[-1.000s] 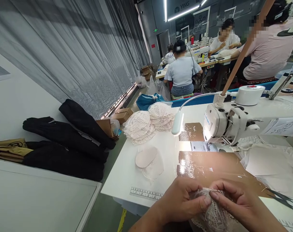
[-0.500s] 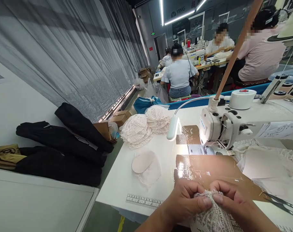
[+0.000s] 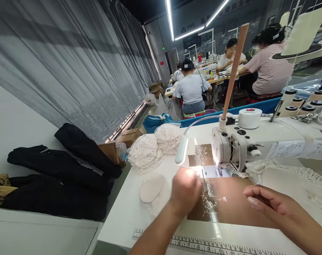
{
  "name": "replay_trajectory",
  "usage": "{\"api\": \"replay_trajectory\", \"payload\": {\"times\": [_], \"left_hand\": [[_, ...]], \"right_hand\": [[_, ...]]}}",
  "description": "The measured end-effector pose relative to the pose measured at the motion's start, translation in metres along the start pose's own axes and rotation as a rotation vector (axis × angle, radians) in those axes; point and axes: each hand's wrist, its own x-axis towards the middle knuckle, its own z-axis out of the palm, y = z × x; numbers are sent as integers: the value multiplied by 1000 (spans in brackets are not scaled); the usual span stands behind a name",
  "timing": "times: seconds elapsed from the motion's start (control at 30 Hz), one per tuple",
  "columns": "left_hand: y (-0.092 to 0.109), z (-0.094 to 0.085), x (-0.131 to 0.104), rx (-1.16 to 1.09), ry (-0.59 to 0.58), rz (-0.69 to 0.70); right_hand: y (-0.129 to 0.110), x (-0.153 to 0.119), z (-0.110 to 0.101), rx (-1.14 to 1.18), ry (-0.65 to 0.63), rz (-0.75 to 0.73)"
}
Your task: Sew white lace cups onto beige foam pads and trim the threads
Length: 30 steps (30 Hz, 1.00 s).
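My left hand (image 3: 186, 191) is closed and slightly blurred above the brown sheet (image 3: 230, 209) at its left edge, near the sewing machine (image 3: 230, 148). Whether anything is in its curled fingers is hidden. Over the right part of the sheet my right hand (image 3: 272, 205) hovers with thumb and fingers apart, holding nothing visible. Left of my left hand lies a smooth beige oval pad (image 3: 151, 189) on a pale sheer piece. Behind it stand two stacks of white lace pieces (image 3: 146, 150). More lace and pale fabric (image 3: 280, 180) lies beyond my right hand.
A lamp (image 3: 181, 150) on a bent neck hangs over the white table. A printed ruler (image 3: 198, 246) runs along its front edge. Thread spools (image 3: 306, 109) stand at the right. Dark clothing (image 3: 62, 170) lies at the left. Several people sit at machines farther back.
My hands have let go of the lace piece they pinched together, and it is no longer in them. The left hand moved up and left, the right one up and right. The view shifted.
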Motion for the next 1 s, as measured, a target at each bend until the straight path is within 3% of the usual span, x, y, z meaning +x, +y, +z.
{"api": "replay_trajectory", "payload": {"times": [0.03,0.07,0.13,0.2,0.33,0.5,0.6,0.77,1.0], "left_hand": [[10,19,5,164,-142,84],[21,37,8,196,-206,122],[42,66,9,227,-265,150],[57,80,5,251,-306,187],[61,64,-5,224,-337,269],[36,39,2,-121,-327,187],[25,41,8,-221,-308,218],[17,54,17,-157,-280,321],[4,62,33,-186,-256,388]], "right_hand": [[0,6,1,-46,-52,-42],[0,13,3,-98,-116,-78],[0,27,7,-238,-230,-150],[1,37,12,-387,-276,-215],[4,38,29,-587,-329,-363],[25,28,50,-835,-257,-503],[34,26,55,-925,-168,-533],[33,31,55,-1078,-18,-590],[26,40,54,-1120,-49,-546]]}}
